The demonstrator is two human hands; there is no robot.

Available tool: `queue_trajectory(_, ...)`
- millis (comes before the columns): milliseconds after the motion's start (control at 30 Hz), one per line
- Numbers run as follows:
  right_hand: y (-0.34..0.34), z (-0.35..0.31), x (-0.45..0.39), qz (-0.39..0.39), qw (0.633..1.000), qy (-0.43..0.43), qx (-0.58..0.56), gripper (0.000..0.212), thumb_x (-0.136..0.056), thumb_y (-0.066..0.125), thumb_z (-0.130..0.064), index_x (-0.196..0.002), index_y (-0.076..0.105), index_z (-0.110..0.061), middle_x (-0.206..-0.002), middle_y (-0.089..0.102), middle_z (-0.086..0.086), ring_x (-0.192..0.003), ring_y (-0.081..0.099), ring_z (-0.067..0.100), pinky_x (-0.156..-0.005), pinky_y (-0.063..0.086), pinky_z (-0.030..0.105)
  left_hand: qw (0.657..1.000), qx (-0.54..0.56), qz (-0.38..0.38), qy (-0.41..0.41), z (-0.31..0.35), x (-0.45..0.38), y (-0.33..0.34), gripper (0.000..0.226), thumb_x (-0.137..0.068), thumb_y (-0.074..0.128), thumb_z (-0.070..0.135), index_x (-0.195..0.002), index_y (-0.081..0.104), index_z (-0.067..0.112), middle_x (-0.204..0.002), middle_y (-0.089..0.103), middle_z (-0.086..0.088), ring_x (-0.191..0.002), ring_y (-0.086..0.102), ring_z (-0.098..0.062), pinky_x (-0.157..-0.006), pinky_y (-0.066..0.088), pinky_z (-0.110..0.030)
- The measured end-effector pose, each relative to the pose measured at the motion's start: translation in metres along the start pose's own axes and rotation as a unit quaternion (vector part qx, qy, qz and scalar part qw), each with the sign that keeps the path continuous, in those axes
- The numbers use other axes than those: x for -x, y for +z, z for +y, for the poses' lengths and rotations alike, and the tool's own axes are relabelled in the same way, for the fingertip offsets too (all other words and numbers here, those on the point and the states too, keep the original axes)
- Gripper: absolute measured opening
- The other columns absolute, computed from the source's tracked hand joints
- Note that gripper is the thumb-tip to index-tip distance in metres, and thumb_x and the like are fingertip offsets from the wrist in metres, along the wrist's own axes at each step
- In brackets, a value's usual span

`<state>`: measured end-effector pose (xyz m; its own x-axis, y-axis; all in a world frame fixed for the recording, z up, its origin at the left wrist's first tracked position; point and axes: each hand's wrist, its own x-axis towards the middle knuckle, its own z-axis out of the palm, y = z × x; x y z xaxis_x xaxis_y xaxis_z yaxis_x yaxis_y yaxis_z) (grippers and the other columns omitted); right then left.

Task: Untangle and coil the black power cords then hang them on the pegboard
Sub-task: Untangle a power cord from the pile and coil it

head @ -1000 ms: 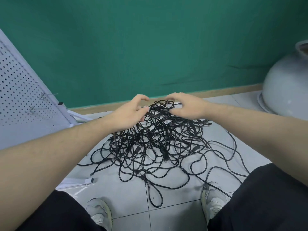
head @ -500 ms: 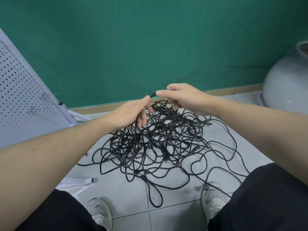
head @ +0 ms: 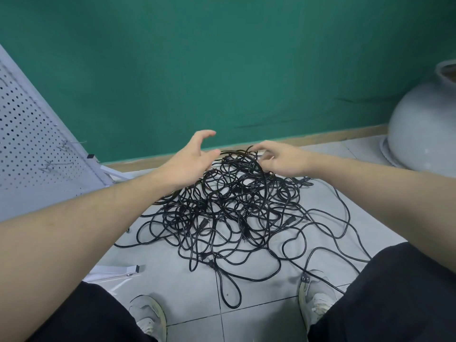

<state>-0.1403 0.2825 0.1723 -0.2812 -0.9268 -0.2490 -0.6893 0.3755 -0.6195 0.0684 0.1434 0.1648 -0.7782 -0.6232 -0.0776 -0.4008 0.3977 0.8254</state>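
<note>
Left hand (head: 190,160) spread open, right hand (head: 278,157) loosely relaxed, both at twelve o'clock atop the tangled black rubber power cords (head: 232,208).

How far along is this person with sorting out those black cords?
Barely started. Nothing looks done: the black cords lie in one tangled heap on the floor, and the pegboard hooks are bare. The left hand is spread open over the heap; the right hand fingers its top loops. All untangling, coiling and hanging remains.
</note>
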Motion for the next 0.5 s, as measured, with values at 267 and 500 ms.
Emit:
queue_trajectory(267,0.014,-0.05,0.001,0.009,0.989,-0.105,0.103,0.027,-0.092,0.062,-0.043,-0.1,0.061,-0.017,-0.087,0.064,-0.005,-0.08,0.058,0.018,-0.07,0.044,0.023,0.999,0.03,-0.021,0.017,0.023,0.0,0.02,0.051,-0.098,0.033,0.056,-0.147,0.03,0.042,-0.076,0.048,0.001,-0.057,0.041,-0.015,-0.063,0.036,-0.032)
queue_trajectory(500,-0.01,-0.036,0.009,0.083,0.988,-0.085,-0.099,0.055,-0.083,0.074,-0.057,-0.064,0.034,-0.023,-0.055,0.029,-0.011,-0.055,0.029,0.016,-0.051,0.023,0.027,0.987,-0.112,-0.099,0.06,0.001,0.014,0.006,0.06,-0.104,0.024,0.063,-0.1,0.073,0.029,-0.071,0.071,0.0,-0.075,0.062,-0.006,-0.082,0.045,-0.028)
